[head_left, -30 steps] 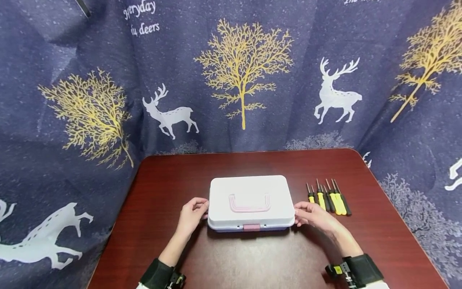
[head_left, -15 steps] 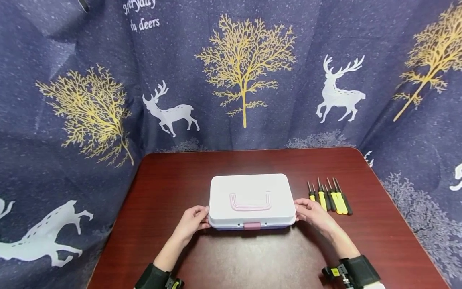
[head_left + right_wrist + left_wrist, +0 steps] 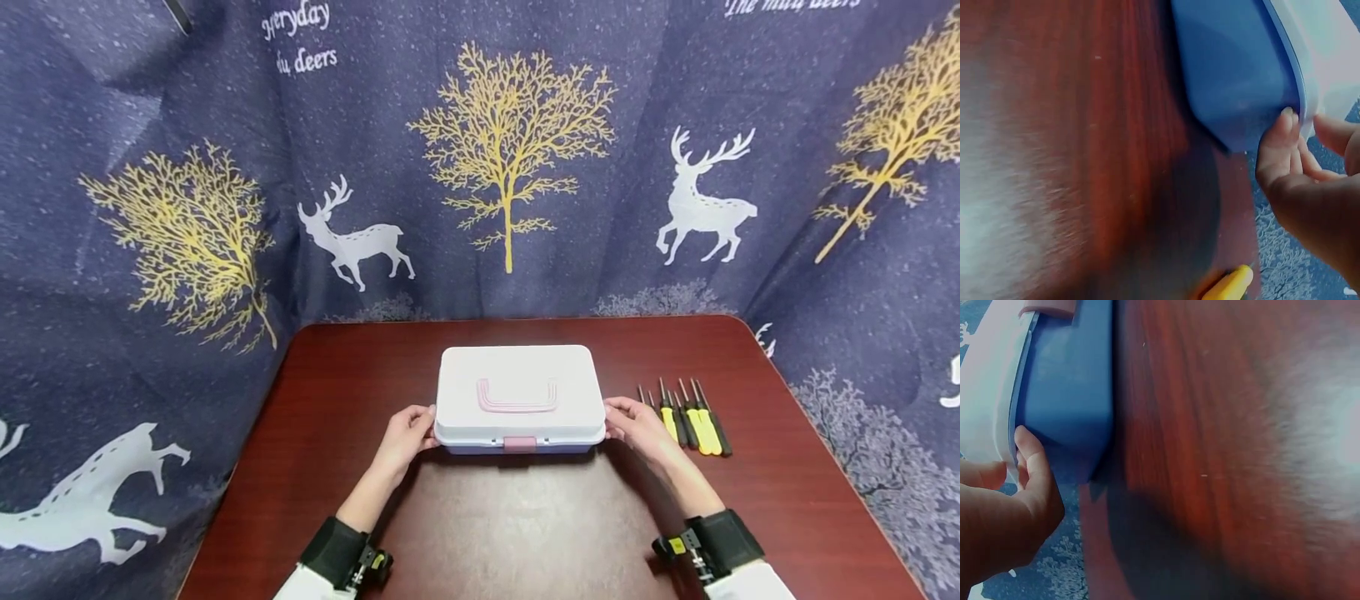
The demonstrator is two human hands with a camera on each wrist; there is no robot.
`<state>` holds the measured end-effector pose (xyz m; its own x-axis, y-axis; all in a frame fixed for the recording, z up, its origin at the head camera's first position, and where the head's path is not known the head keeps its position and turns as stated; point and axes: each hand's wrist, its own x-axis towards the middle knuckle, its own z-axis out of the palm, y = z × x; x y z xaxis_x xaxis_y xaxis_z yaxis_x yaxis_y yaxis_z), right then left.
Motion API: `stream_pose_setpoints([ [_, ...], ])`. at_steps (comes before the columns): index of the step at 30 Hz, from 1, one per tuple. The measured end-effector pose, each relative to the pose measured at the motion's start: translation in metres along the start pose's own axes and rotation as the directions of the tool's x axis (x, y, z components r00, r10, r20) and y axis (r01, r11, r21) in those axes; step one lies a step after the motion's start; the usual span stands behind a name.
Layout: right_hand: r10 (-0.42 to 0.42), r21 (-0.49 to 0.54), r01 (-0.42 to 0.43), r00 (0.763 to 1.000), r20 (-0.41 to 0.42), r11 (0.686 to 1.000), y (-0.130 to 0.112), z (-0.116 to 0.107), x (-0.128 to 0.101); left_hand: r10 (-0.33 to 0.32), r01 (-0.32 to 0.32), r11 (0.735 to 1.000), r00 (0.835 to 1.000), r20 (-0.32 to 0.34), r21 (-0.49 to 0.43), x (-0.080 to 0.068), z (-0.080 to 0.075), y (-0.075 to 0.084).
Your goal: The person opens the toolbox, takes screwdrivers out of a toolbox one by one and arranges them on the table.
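Observation:
A plastic toolbox [image 3: 520, 362] with a white lid, blue base, pink folding handle and pink front latch stands on the table, lid down. My left hand [image 3: 405, 437] grips its left end. In the left wrist view the thumb lies against the lid and the curled fingers [image 3: 1034, 456] reach under the lid's rim by the blue wall [image 3: 1069, 381]. On the opposite end my right hand [image 3: 637, 429] holds on the same way, its fingertips [image 3: 1285, 125] at the rim and its thumb against the white lid. The far side of the box is hidden.
Several screwdrivers [image 3: 697, 425] with yellow and black handles lie in a row just right of my right hand. Behind the reddish-brown table [image 3: 517, 533] hangs a dark blue curtain [image 3: 540, 192] printed with deer and trees.
The toolbox has moved back across the table, away from me, with both hands going along on its ends. The head view has shifted slightly. The screwdrivers stay in place.

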<state>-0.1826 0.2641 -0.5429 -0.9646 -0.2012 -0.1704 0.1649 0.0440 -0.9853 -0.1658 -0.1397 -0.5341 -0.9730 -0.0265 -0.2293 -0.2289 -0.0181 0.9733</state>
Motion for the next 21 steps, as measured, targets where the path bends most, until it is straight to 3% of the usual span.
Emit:
stream_pose_setpoints([
  [8,0.015,-0.117,-0.031,0.991,-0.135,0.993,-0.016,0.01,0.025,0.026,-0.026,1.0,1.0,-0.015,-0.004,0.029,0.002,0.006],
  [21,0.013,-0.091,-0.032,0.98,-0.198,0.995,-0.023,0.011,0.059,0.029,-0.029,1.0,0.999,-0.043,0.007,0.064,0.007,0.015],
])
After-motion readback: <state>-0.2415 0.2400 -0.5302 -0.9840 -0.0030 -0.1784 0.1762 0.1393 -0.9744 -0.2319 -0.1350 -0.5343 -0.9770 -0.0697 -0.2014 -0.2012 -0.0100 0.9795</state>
